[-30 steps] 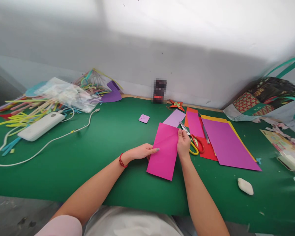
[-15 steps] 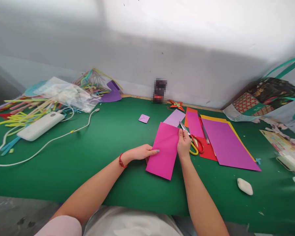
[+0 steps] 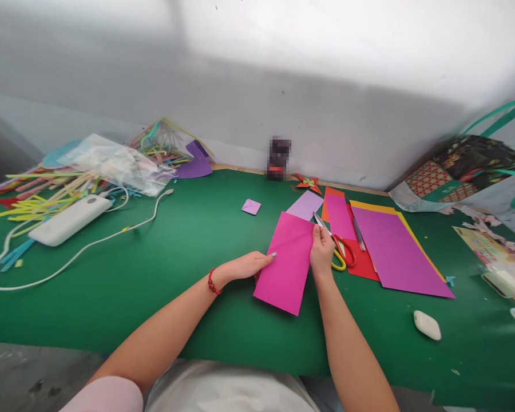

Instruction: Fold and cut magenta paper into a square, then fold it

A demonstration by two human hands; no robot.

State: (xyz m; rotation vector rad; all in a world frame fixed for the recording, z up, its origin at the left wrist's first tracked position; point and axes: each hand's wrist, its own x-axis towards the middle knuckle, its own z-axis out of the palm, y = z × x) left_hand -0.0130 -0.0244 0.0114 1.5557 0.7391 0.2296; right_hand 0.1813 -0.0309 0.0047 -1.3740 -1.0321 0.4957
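A bright pink sheet of paper is held up in front of me, tilted, above the green table. My left hand grips its left edge, thumb on the face and fingers mostly hidden behind. At the upper right edge, my right hand pinches the same sheet. Just beyond the right hand lie scissors with red and yellow handles, blades partly showing. A pale lilac sheet lies behind the pink paper, and a small folded lilac square sits to its left.
On the right are a large purple sheet, a red sheet, a pen and a white case. A white power bank with its cable and a pile of coloured strips occupy the left. A bag stands back right.
My left thumb has shifted slightly up on the pink sheet, and the sheet has tilted a little. Both hands still hold it; other things are unchanged.
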